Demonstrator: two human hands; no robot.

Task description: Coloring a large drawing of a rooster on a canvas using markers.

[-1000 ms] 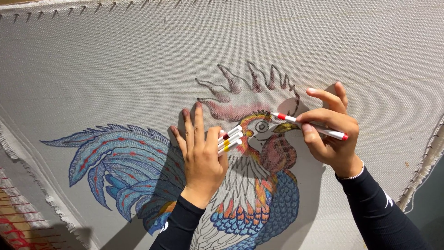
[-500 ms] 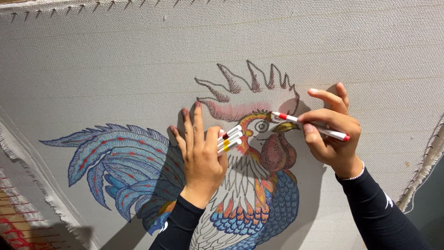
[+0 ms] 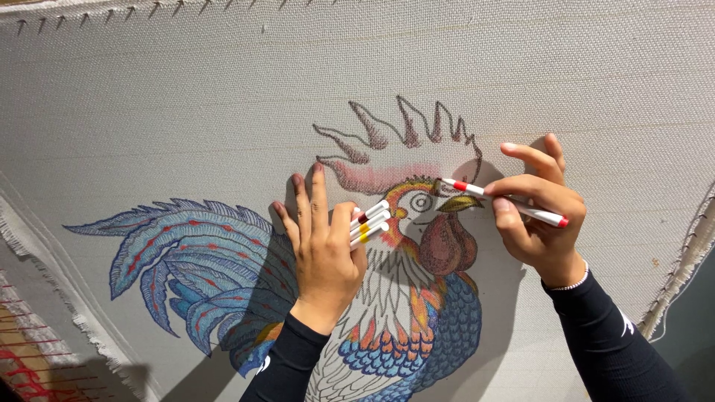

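Observation:
A rooster drawing [image 3: 417,313] in blue, red and orange covers the lower middle of a stretched grey canvas [image 3: 186,97]. My right hand [image 3: 540,223] grips a white marker with red bands [image 3: 500,199], its tip touching the canvas near the rooster's eye and comb. My left hand [image 3: 324,246] rests flat on the canvas over the rooster's neck, with three white markers [image 3: 370,222] clamped between its fingers. Both forearms wear dark sleeves. The comb outline [image 3: 395,134] above is only partly coloured pink.
The canvas is pinned along its top edge [image 3: 112,11] and laced along the right edge [image 3: 685,260]. A frayed fabric border [image 3: 52,298] runs down the lower left, with red threads [image 3: 22,365] behind it.

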